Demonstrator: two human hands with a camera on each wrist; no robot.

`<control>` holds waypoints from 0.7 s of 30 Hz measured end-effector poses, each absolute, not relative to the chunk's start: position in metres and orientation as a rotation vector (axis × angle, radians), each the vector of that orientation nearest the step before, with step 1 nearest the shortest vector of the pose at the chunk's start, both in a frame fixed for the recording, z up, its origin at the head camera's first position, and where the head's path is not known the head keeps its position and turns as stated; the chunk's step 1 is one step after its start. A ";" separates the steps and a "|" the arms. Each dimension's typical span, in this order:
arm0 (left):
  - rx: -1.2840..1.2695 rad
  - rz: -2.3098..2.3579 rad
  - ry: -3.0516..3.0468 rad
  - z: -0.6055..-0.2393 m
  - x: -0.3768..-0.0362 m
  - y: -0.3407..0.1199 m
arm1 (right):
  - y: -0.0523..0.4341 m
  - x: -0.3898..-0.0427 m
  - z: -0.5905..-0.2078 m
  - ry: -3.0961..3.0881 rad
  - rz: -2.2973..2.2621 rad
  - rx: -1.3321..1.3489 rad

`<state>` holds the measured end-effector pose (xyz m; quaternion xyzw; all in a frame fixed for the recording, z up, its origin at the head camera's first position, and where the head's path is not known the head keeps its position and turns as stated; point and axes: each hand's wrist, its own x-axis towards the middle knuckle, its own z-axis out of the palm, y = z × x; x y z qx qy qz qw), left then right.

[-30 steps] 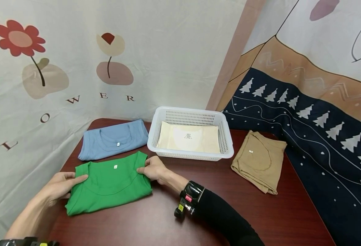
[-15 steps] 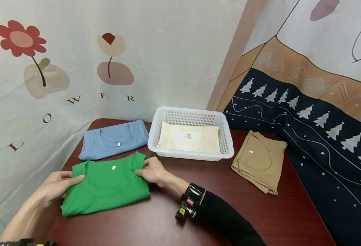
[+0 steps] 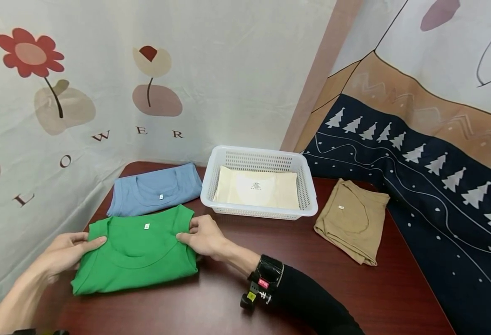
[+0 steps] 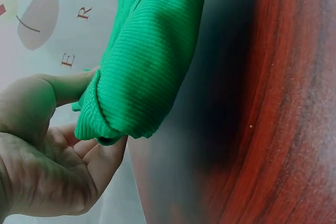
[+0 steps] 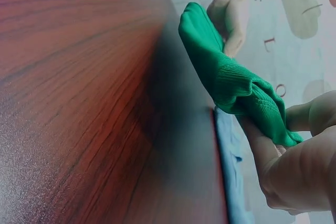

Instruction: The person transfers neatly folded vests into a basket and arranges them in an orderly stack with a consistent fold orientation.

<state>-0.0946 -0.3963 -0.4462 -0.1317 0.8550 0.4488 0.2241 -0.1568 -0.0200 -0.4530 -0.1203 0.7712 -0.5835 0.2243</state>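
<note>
Two hands grip the folded green shirt [image 3: 136,253], just in front of the basket [image 3: 258,210]: left hand [image 3: 67,253] and right hand [image 3: 203,238] pinch opposite top corners. Wrist views show thumbs over, fingers under; lift evenly so the folds hold.
</note>
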 end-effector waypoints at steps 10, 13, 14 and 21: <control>-0.346 1.247 2.415 -0.433 -0.092 -0.395 | -0.007 -0.151 -0.435 2.138 -1.642 -0.361; -0.328 1.302 2.432 -0.430 -0.092 -0.390 | -0.001 -0.152 -0.431 2.125 -1.669 -0.390; -0.322 1.316 2.439 -0.429 -0.093 -0.388 | 0.002 -0.153 -0.430 2.122 -1.679 -0.396; -0.252 1.379 2.483 -0.420 -0.100 -0.371 | 0.023 -0.161 -0.420 2.056 -1.746 -0.396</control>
